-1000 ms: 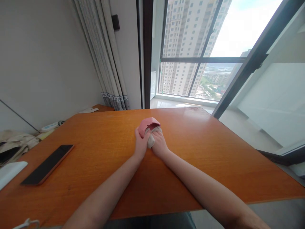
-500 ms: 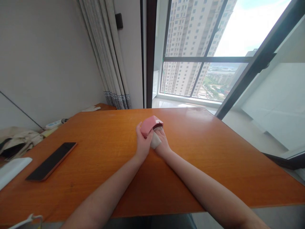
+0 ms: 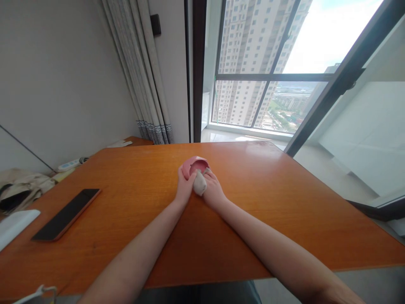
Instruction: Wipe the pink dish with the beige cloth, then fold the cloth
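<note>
A small, hollow pink container [image 3: 189, 163] is tilted above the middle of the table, its round opening facing me. My left hand [image 3: 184, 183] grips it on its left side, with the fingers closed round the wall. A crumpled off-white cloth [image 3: 200, 184] hangs below the opening, between my two hands. My right hand [image 3: 214, 188] is closed on this cloth at the right rim, and its fingertips are partly hidden by the cloth and the container.
The brown wooden table [image 3: 259, 202] spreads all round my hands. At the left lie a dark flat phone-like slab [image 3: 67, 214] and a white object [image 3: 17, 226]. A power strip [image 3: 68, 164] and a beige cloth bag [image 3: 23, 188] sit along the left edge.
The pink container has turned so its opening faces me more, and it has shifted slightly left. The cloth hangs more bunched, and my right hand has turned with its back more upward.
</note>
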`<state>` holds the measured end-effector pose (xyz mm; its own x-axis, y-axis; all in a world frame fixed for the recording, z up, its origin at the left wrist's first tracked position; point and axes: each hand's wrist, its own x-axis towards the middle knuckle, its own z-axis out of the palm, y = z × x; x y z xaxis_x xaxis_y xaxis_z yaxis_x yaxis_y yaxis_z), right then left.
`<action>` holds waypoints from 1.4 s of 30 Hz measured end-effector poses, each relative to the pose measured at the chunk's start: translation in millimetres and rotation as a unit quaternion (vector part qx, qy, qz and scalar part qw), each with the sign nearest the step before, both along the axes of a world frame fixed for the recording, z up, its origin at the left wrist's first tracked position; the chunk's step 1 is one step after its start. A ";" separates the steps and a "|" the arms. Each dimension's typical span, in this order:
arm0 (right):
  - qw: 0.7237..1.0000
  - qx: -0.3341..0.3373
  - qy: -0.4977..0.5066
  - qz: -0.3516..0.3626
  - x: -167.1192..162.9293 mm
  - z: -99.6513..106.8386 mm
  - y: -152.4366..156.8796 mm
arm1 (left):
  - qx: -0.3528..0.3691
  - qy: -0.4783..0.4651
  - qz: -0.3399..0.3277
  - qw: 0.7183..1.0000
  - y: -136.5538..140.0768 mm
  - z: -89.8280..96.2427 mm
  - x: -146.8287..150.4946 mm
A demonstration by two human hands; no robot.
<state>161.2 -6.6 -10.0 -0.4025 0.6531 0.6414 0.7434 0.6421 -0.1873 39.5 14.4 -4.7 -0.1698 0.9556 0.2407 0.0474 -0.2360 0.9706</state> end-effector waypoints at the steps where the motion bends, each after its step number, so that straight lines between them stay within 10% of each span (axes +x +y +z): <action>1: 1.000 0.001 0.004 -0.001 -0.1 -0.2 -0.9 | 0.005 -0.010 -0.008 1.000 -1.1 -1.3 2.0; 9: 0.997 0.022 -0.076 -0.028 6.5 3.9 6.6 | -0.004 0.126 -0.056 0.990 14.2 21.6 -24.4; 16: 0.997 0.075 -0.027 -0.012 12.4 -3.4 5.1 | 0.044 0.018 0.026 0.999 -6.5 6.4 1.8; 25: 0.988 0.049 -0.145 0.019 14.0 7.6 3.9 | 0.070 0.153 -0.014 0.986 12.4 15.5 -36.4; 31: 0.996 0.051 -0.076 0.009 16.3 2.0 1.6 | 0.033 -0.010 0.046 0.998 -7.4 1.4 2.6; 42: 0.987 0.034 -0.158 -0.009 22.7 11.8 4.7 | 0.048 0.094 0.009 0.994 5.2 3.6 -17.6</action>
